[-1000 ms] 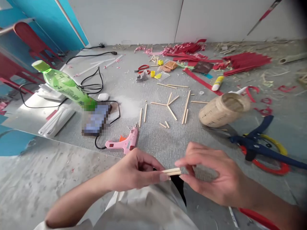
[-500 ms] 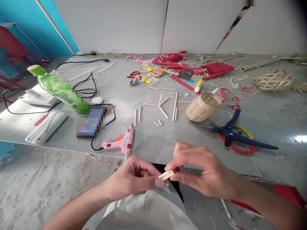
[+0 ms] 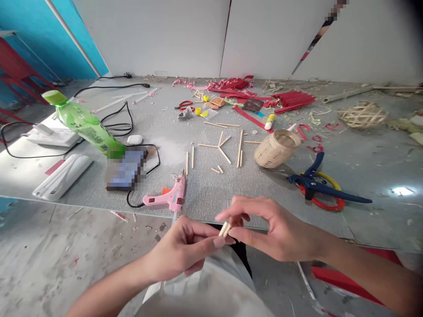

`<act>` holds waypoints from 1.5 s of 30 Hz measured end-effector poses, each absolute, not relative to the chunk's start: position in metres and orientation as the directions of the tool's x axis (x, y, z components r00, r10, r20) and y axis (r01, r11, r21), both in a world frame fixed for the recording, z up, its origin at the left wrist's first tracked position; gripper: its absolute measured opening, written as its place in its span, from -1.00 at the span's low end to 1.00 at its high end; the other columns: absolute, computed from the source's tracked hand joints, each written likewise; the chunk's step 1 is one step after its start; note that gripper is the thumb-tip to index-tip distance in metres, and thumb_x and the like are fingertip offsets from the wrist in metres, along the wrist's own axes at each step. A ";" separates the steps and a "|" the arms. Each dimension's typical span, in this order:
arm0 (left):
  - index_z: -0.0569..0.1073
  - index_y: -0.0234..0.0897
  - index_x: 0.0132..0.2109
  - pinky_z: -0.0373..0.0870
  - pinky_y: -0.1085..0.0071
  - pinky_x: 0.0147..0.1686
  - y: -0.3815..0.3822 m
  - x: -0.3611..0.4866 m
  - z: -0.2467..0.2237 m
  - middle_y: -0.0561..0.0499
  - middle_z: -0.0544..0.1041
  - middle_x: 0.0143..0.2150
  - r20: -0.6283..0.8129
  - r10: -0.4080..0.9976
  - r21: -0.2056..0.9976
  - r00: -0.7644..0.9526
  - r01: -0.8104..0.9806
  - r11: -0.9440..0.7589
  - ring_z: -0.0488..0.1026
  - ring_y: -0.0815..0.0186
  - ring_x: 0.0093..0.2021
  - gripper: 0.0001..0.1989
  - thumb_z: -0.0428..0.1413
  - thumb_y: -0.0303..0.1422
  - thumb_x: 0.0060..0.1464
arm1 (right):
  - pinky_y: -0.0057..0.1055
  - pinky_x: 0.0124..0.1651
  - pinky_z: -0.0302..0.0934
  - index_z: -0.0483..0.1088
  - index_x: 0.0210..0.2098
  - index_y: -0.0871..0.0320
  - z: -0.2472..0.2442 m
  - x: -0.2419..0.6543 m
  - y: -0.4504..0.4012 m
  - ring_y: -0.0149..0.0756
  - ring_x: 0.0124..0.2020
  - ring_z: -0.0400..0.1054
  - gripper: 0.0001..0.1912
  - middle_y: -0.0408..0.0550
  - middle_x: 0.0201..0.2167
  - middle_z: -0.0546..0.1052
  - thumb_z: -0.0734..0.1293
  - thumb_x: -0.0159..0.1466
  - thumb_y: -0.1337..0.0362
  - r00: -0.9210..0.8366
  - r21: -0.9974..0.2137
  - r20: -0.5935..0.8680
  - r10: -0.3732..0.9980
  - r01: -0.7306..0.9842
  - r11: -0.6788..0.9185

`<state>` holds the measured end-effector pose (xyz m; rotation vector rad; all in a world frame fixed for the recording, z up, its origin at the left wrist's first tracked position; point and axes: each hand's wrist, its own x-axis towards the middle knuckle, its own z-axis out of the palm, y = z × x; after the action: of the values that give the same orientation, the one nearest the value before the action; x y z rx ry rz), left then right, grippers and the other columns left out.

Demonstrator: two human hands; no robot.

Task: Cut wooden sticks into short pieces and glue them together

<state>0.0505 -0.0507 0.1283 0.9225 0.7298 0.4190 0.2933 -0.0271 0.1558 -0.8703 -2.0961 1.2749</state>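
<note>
My left hand (image 3: 194, 244) is closed, pinching a few short pale wooden sticks (image 3: 224, 229) between thumb and fingers above my lap. At the upper end of these sticks, my right hand (image 3: 261, 224) has its thumb against them and its index finger stretched across above. The sticks lie side by side and tilt upward; their lower ends are partly hidden by the left fingers. Just beyond my left hand, a pink hot glue gun (image 3: 168, 196) lies on the table. Farther back, several thin sticks (image 3: 220, 145) are laid out, with two short pieces (image 3: 217, 169) nearest me.
A woven-wrapped jar (image 3: 276, 149) and a blue-handled cutter (image 3: 320, 187) over tape rolls are at the right. On the left are a phone (image 3: 127, 169), green bottle (image 3: 86, 125), power bank (image 3: 62, 176) and black cables. Red strips (image 3: 294, 101) and scraps lie behind.
The short sticks have turned from lying nearly level to pointing more upward. My right hand has shifted left, its index finger now lifted over them. The view has moved slightly.
</note>
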 end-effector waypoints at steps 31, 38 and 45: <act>0.58 -0.40 -0.28 -0.29 0.49 -0.63 -0.057 0.061 0.117 0.26 -0.04 -0.61 -0.331 0.712 0.916 0.619 0.028 0.401 -0.18 0.55 -0.60 -0.50 0.22 0.03 0.27 | -0.50 -0.45 0.14 0.48 -0.22 0.16 0.155 0.281 -0.038 -0.41 -0.46 0.31 -0.77 -0.15 -0.47 0.51 0.28 0.45 0.16 -0.556 -0.932 -0.190 0.809 0.362 0.030; 0.57 -0.40 -0.30 -0.27 0.51 -0.64 -0.056 0.061 0.120 0.27 -0.04 -0.62 -0.310 0.697 0.916 0.647 0.006 0.402 -0.17 0.58 -0.63 -0.50 0.20 0.03 0.30 | -0.51 -0.48 0.11 0.50 -0.16 0.16 0.153 0.283 -0.042 -0.42 -0.49 0.28 -0.79 -0.16 -0.50 0.48 0.26 0.46 0.21 -0.579 -0.931 -0.184 0.794 0.362 0.048; 0.64 -0.43 -0.14 -0.21 0.54 -0.68 -0.057 0.060 0.121 0.27 0.01 -0.65 -0.323 0.660 0.877 0.678 -0.047 0.478 -0.14 0.58 -0.67 -0.46 0.19 0.06 0.29 | -0.54 -0.45 0.20 0.50 0.04 0.12 0.158 0.289 -0.041 -0.43 -0.43 0.37 -0.76 -0.13 -0.37 0.60 0.34 0.41 0.26 -0.626 -0.931 -0.135 0.768 0.345 0.118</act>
<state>0.0601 -0.0567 0.1211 0.9887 0.7176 0.4802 0.2886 -0.0409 0.1580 -1.0803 -2.0212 1.5153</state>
